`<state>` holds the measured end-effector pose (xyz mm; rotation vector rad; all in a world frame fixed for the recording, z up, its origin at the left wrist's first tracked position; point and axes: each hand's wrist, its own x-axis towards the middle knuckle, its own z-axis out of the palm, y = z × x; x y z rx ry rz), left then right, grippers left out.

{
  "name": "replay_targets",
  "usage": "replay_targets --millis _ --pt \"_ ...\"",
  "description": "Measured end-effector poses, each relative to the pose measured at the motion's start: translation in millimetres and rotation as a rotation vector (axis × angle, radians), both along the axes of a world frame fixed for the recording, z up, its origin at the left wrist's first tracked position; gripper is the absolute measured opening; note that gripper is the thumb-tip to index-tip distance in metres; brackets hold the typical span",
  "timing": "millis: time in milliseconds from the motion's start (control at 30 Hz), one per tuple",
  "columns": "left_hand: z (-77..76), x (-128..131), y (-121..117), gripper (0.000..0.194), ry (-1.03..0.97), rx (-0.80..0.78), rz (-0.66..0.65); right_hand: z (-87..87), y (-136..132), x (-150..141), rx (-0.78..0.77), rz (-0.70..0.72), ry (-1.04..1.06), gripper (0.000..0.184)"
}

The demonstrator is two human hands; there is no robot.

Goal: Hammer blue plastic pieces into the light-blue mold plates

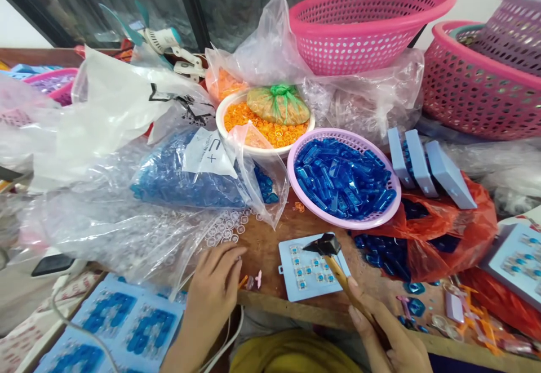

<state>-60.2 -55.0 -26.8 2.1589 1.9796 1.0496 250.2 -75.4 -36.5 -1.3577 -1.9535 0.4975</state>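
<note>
"Right hand (391, 333)?"

"Fingers closed firmly round a small hammer (340, 274), black head over a pale blue tray (287, 285)."

"Left hand (209, 288)?"

"Fingers curled near orange and pink scraps (249, 280); any pinch impossible to make out."

"And the tray's place?"

"On a wooden table (270, 246), just ahead of both hands, a few blue bits (301, 271) set in rows."

"Done and left?"

"Done: full blue trays (146, 297) at the near left. Still loose: heaps in a lilac basket (291, 178) and a plastic bag (186, 176)."

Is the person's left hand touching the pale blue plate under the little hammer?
Apart. The head view shows a stretch of wooden tabletop between the left hand and the pale blue plate.
</note>
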Motion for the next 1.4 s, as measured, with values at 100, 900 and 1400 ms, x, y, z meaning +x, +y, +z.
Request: replay_targets --millis 100,900,1400 --pt "-8.6 -19 -6 0.021 0.051 -0.017 -0.026 0.3 -1 1 -0.049 -0.048 0.012 0.035" --pt "9.5 70 36 0.015 0.039 0.009 -0.175 -0.4 -19 5 0.009 -0.098 0.019 0.041" --pt "-11.7 68 40 0.012 -0.134 -0.125 -0.19 3.8 2 -20 0.022 0.154 -0.069 0.048"
